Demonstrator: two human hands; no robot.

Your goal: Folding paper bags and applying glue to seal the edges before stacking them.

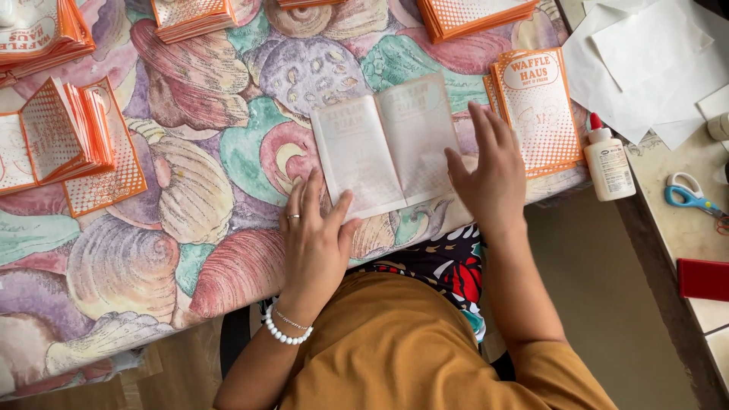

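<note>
Left hand (315, 228), right hand (490, 171) flatten paper sheet (387, 144) near table edge (425, 228).

My count: one opened sheet (387, 148), six orange stacks (535, 106), one glue bottle (609, 161), one blue scissors (692, 193).

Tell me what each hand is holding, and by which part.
Nothing is gripped. The left hand lies flat on the bottom left corner of the open paper sheet; the right hand presses flat on its right edge.
</note>
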